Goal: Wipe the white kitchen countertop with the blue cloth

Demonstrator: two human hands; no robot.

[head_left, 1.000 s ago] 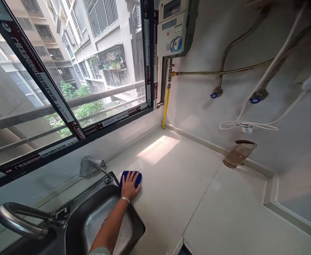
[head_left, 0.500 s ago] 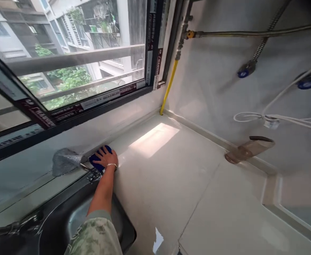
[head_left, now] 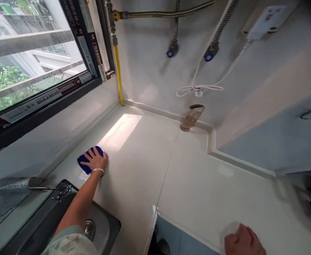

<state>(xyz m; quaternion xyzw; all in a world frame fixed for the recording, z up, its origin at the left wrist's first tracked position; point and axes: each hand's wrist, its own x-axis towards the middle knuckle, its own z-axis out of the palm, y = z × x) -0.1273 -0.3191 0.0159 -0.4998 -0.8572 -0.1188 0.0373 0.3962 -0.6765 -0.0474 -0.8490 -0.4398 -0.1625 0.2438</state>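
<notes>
Your left hand [head_left: 97, 162] lies flat, palm down and fingers spread, pressing on a small, deep-blue, crumpled cleaning cloth [head_left: 85, 160]; only the cloth's left and far edges show from under your fingers. The cloth sits on the pale, glossy stone worktop [head_left: 145, 170], to the left, just beyond the far corner of the dark stainless-steel sink [head_left: 97, 226] and close beside the low raised lip that runs along the wall under the black-framed window [head_left: 38, 95]. To the right of the cloth the worktop lies bare, with a bright patch of daylight just past it, and it runs on to the far corner where a yellow gas pipe [head_left: 118, 74] comes down the wall. A clear, brownish glass tumbler [head_left: 191, 118] stands against the far wall, well apart from the cloth. A seam crosses the worktop from far to near, ending at the near edge. A silvery mesh strainer with a metal handle [head_left: 9, 191] rests at the left, beside the sink. Your left forearm reaches over the sink's corner, a thin bracelet on the wrist, a camouflage sleeve at the elbow. Your right hand [head_left: 244, 242] rests at the near right edge, knuckles up, over something pale and blurred; you cannot tell whether it grips it.
</notes>
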